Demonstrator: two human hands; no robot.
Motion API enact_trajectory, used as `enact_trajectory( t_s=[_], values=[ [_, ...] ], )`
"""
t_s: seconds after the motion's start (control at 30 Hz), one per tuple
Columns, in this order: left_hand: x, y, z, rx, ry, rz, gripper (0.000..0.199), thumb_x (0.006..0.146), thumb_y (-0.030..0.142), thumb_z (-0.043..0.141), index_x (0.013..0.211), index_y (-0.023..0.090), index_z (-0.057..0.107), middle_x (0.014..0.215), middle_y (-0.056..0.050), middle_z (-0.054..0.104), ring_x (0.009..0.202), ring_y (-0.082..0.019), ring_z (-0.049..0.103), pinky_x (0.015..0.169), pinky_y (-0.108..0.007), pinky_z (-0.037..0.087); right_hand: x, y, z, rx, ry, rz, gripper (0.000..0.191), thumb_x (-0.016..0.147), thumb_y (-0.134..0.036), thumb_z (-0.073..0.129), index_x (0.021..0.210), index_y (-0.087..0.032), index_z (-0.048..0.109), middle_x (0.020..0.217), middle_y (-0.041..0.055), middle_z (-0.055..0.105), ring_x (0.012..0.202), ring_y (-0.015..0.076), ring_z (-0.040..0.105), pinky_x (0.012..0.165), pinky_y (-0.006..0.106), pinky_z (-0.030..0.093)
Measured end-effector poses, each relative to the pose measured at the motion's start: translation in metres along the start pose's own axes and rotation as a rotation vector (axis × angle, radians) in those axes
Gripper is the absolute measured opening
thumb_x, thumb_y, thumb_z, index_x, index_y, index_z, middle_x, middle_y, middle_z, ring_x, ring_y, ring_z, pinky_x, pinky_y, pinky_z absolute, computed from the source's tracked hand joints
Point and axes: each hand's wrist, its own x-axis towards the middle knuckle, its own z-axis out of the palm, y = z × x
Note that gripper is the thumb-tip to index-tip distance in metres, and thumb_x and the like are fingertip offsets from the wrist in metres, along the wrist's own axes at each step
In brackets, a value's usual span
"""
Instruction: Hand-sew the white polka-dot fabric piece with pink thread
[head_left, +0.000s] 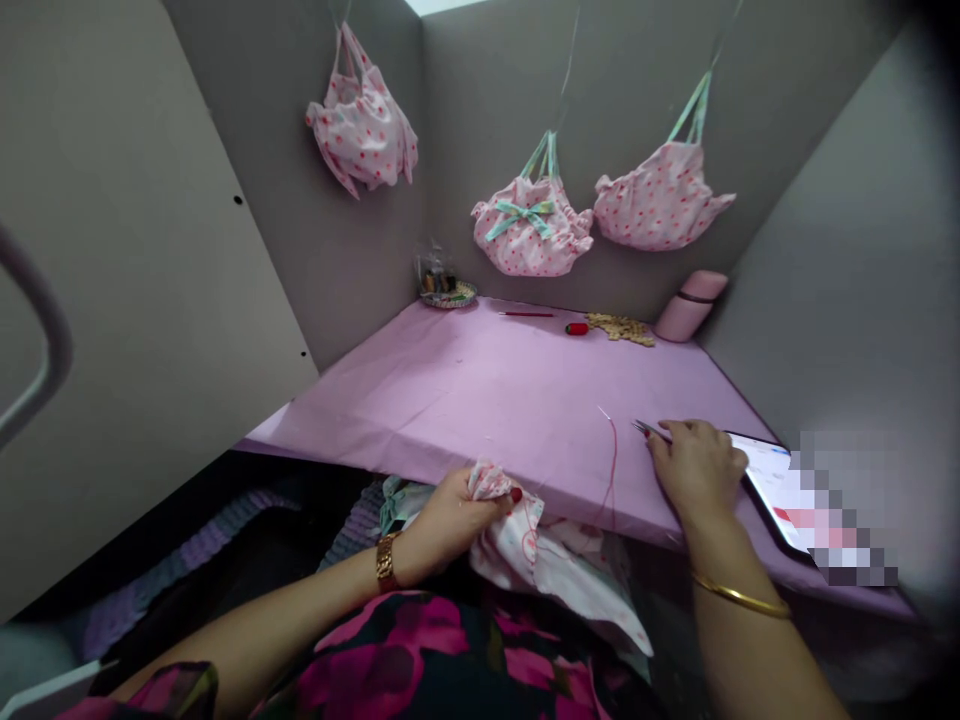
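Note:
My left hand (465, 510) pinches a bunched piece of white and pink printed cloth (555, 575) at the table's front edge. Its lower part hangs over my lap, with loops of red thread on it. From the cloth the red thread (614, 460) runs up onto the table to a sewing needle (604, 412). To the right, my right hand (697, 465) rests on the table with its fingers closed over small scissors (649, 430). Only their slim metal tips show; the handles are hidden under the hand. A phone (780, 500) with a lit screen lies beside that hand.
Along the back of the purple-covered table (480, 390) are a red thread spool (577, 329), a red pencil (527, 314), small wooden pieces (621, 328), a pink flask (690, 306) and a woven tray (459, 296). Several pink dotted garments (664, 200) hang before grey walls.

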Motion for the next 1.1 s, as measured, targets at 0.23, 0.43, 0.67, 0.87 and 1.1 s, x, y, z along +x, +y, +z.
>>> enact_trajectory(
  t_s=[0.23,0.43,0.67,0.87,1.1],
  values=[
    [0.0,0.001,0.001,-0.011,-0.028,0.005,0.016,0.073,0.029,0.06,0.074,0.013,0.06,0.07,0.0,0.058,0.066,-0.011,0.052,0.067,-0.024,0.042,0.016,-0.025,-0.007,0.114,-0.078,-0.161,0.032,0.088,-0.029,0.039,0.1,-0.014,0.064,0.098,0.0104,0.062,0.088,0.0218,0.054,0.073,0.03,0.038],
    [-0.001,0.003,0.002,-0.002,-0.007,0.011,0.012,0.073,0.025,0.06,0.074,0.013,0.062,0.068,0.001,0.06,0.065,-0.01,0.053,0.067,-0.023,0.042,0.041,-0.055,0.001,0.058,-0.233,-0.13,0.031,0.085,-0.032,0.047,0.093,-0.008,0.065,0.091,0.0171,0.063,0.083,0.0252,0.06,0.066,0.031,0.041],
    [0.001,-0.005,0.002,-0.028,-0.025,-0.009,0.016,0.074,0.029,0.06,0.078,0.014,0.061,0.074,-0.001,0.062,0.068,-0.012,0.055,0.069,-0.025,0.043,0.047,-0.058,0.013,0.017,-0.32,-0.005,0.026,0.089,-0.029,0.048,0.101,-0.008,0.058,0.097,0.0103,0.061,0.086,0.0179,0.06,0.076,0.035,0.047],
    [0.001,-0.005,-0.001,-0.023,-0.035,0.002,0.013,0.075,0.026,0.059,0.076,0.014,0.062,0.072,-0.002,0.063,0.066,-0.012,0.055,0.069,-0.026,0.043,0.043,-0.055,0.011,0.157,-0.269,0.019,0.02,0.087,-0.026,0.052,0.094,-0.009,0.06,0.092,0.0089,0.062,0.085,0.0183,0.059,0.077,0.037,0.046],
    [0.004,-0.008,-0.008,-0.1,-0.001,-0.047,0.016,0.075,0.029,0.06,0.077,0.013,0.061,0.072,-0.002,0.063,0.068,-0.014,0.057,0.069,-0.028,0.044,0.034,-0.042,-0.035,0.572,0.109,0.004,0.027,0.092,-0.028,0.04,0.108,-0.012,0.056,0.1,0.0088,0.06,0.083,0.0154,0.059,0.071,0.028,0.047]
  ],
)
